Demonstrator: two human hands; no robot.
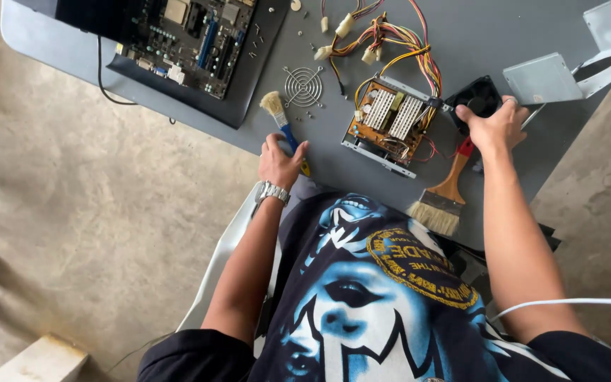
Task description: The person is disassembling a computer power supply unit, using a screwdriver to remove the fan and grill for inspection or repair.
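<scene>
Left hand (pixel 279 161) grips brush (pixel 281 120), right hand (pixel 495 127) seemingly fan (pixel 479 96).

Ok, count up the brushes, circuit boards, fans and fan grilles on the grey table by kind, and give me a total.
Brushes: 2, small blue-handled brush, wide wooden-handled brush
Circuit boards: 2, motherboard, power supply board
Fans: 1, black fan
Fan grilles: 1, wire grille
Total: 6

Blue-handled brush (pixel 282 122); black fan (pixel 481 96); grey table (pixel 482 35) — red/yellow wires (pixel 390 39).
</scene>
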